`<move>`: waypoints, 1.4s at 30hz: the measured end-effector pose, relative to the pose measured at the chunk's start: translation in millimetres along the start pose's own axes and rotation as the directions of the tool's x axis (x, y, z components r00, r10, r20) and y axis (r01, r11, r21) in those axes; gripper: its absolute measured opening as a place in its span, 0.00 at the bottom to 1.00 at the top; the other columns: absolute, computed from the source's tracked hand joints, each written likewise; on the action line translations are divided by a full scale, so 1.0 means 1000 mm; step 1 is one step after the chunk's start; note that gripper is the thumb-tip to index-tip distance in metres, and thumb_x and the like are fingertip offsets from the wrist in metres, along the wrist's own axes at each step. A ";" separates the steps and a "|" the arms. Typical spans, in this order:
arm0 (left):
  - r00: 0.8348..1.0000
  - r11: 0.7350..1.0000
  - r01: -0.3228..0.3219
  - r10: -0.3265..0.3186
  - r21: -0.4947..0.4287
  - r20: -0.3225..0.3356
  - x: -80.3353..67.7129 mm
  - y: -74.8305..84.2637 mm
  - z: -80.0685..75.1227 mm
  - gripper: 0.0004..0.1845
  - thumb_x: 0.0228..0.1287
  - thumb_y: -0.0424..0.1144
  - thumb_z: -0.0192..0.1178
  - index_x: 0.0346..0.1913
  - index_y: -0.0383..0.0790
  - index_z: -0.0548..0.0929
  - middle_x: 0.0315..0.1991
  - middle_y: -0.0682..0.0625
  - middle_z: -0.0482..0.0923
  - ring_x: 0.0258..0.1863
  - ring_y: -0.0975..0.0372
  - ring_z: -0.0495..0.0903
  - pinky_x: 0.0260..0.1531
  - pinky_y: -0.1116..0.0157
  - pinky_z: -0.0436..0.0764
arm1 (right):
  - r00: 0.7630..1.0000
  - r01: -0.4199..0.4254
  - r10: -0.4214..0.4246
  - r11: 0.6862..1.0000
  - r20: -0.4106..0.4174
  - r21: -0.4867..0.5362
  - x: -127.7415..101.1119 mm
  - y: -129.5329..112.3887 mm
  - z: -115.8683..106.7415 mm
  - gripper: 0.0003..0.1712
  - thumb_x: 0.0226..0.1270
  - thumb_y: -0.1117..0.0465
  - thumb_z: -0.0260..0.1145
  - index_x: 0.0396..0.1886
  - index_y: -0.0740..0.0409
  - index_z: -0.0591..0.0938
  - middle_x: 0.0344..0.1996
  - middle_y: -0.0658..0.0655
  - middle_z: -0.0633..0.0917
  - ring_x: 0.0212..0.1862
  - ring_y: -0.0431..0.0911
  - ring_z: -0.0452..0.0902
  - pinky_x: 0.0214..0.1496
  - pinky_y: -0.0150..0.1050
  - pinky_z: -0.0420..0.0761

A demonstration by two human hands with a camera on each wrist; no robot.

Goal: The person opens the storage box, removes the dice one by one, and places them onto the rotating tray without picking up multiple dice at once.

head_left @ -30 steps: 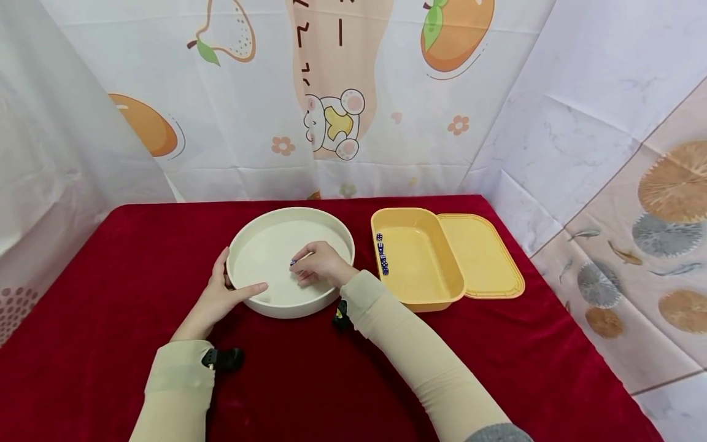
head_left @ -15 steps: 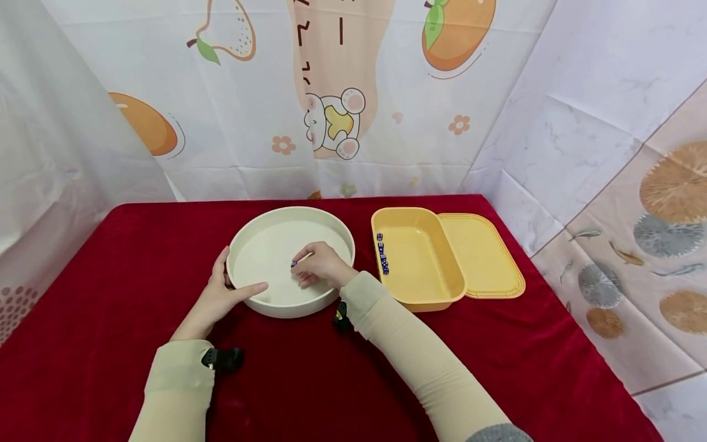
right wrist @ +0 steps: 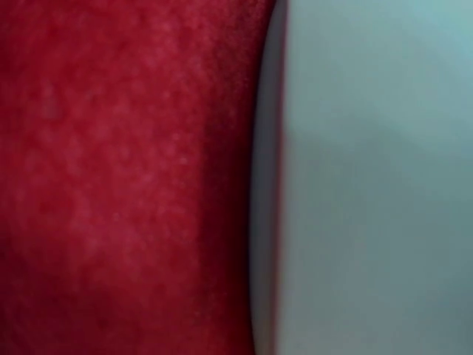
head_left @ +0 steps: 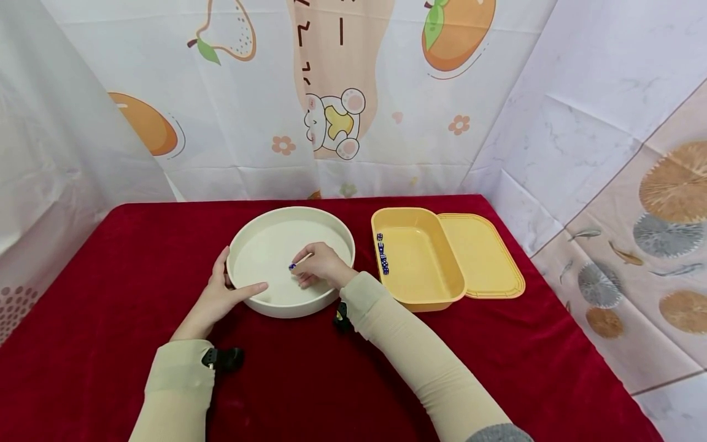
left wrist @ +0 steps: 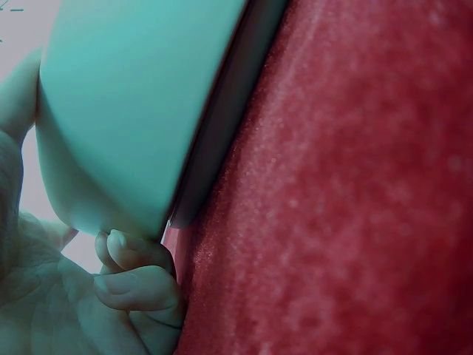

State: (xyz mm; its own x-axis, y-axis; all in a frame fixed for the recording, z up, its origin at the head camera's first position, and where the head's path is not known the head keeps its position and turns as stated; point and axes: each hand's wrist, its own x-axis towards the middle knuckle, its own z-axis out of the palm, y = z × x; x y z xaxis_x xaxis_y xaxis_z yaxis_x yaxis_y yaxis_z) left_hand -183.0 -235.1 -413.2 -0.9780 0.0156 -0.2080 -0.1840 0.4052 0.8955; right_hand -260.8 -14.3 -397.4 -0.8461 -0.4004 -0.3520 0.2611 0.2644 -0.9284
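i see a red velvet worktop (head_left: 386,368) walled by fruit-print curtains (head_left: 331,92); their lettering is unreadable. my right hand (head_left: 321,264) pinches a blue die (head_left: 291,266) inside the white round tray (head_left: 259,245); left hand (head_left: 218,298) fingers grip its rim.

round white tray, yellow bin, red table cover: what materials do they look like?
Round white tray: likely plastic or melamine, with a smooth matte wall and moulded rim. Yellow bin: probably plastic, with soft sheen and rounded moulded corners. Red table cover: fabric, seemingly velvet or plush; the left wrist view shows fuzzy nap.
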 end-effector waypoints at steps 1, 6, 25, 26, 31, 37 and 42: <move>1.000 1.000 0.000 0.000 0.000 0.000 0.000 0.000 0.000 0.67 0.59 0.54 0.69 0.77 0.54 0.21 0.80 0.37 0.36 0.75 0.48 0.52 0.70 0.46 0.58 | 1.000 0.000 0.000 1.000 -0.005 0.002 0.000 0.000 0.000 0.10 0.60 0.74 0.68 0.42 0.67 0.80 0.21 0.57 0.81 0.20 0.43 0.77 0.22 0.32 0.81; 1.000 1.000 -0.003 0.003 0.001 0.001 -0.001 0.001 0.000 0.67 0.59 0.54 0.70 0.77 0.54 0.21 0.80 0.40 0.31 0.76 0.47 0.48 0.71 0.44 0.56 | 0.999 0.025 -0.024 0.999 -0.046 0.031 -0.001 -0.002 -0.001 0.12 0.61 0.73 0.67 0.45 0.69 0.81 0.22 0.58 0.82 0.19 0.44 0.78 0.23 0.33 0.81; 1.000 0.999 0.018 -0.018 0.029 -0.010 -0.001 0.002 0.001 0.67 0.59 0.54 0.69 0.77 0.53 0.21 0.80 0.39 0.31 0.77 0.45 0.47 0.72 0.42 0.54 | 0.979 0.195 -0.188 0.974 -0.075 0.112 -0.034 -0.014 -0.013 0.17 0.68 0.66 0.65 0.53 0.73 0.79 0.34 0.62 0.85 0.25 0.40 0.81 0.37 0.38 0.86; 1.000 0.999 0.019 -0.019 0.028 -0.010 -0.001 0.002 0.001 0.66 0.59 0.54 0.69 0.77 0.53 0.21 0.80 0.39 0.31 0.77 0.45 0.47 0.72 0.42 0.54 | 0.978 0.201 -0.193 0.973 -0.074 0.114 -0.036 -0.014 -0.015 0.18 0.68 0.66 0.65 0.53 0.73 0.79 0.34 0.63 0.84 0.26 0.39 0.81 0.37 0.38 0.86; 1.000 1.000 0.019 -0.019 0.017 -0.005 0.000 0.001 0.001 0.66 0.60 0.54 0.69 0.77 0.55 0.21 0.80 0.39 0.32 0.76 0.46 0.48 0.72 0.42 0.55 | 0.974 0.222 -0.213 0.967 -0.080 0.125 -0.048 -0.014 -0.025 0.19 0.68 0.66 0.65 0.54 0.74 0.78 0.37 0.66 0.85 0.26 0.39 0.82 0.40 0.39 0.86; 1.000 1.000 0.018 -0.018 0.009 0.000 0.002 -0.002 0.000 0.66 0.60 0.53 0.69 0.77 0.56 0.21 0.80 0.38 0.33 0.76 0.47 0.49 0.72 0.43 0.55 | 0.967 0.243 -0.228 0.961 -0.115 0.132 -0.059 -0.013 -0.038 0.16 0.67 0.67 0.66 0.50 0.72 0.81 0.42 0.73 0.85 0.25 0.40 0.82 0.38 0.39 0.86; 1.000 1.000 0.026 -0.026 -0.005 0.008 0.003 -0.003 0.001 0.66 0.60 0.53 0.69 0.77 0.57 0.20 0.80 0.37 0.37 0.76 0.47 0.49 0.71 0.43 0.55 | 0.960 0.262 -0.242 0.952 -0.138 0.155 -0.070 -0.010 -0.053 0.15 0.67 0.67 0.65 0.50 0.72 0.80 0.38 0.69 0.85 0.26 0.40 0.82 0.36 0.36 0.85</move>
State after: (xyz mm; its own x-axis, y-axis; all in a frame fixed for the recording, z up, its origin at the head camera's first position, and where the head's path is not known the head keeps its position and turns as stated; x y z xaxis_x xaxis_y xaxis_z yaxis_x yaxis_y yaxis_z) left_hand -184.9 -235.9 -417.0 -0.9721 0.0126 -0.2344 -0.2099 0.4010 0.8917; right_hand -228.4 57.2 -356.9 -0.9400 -0.3270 -0.0968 0.0986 0.0110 -0.9951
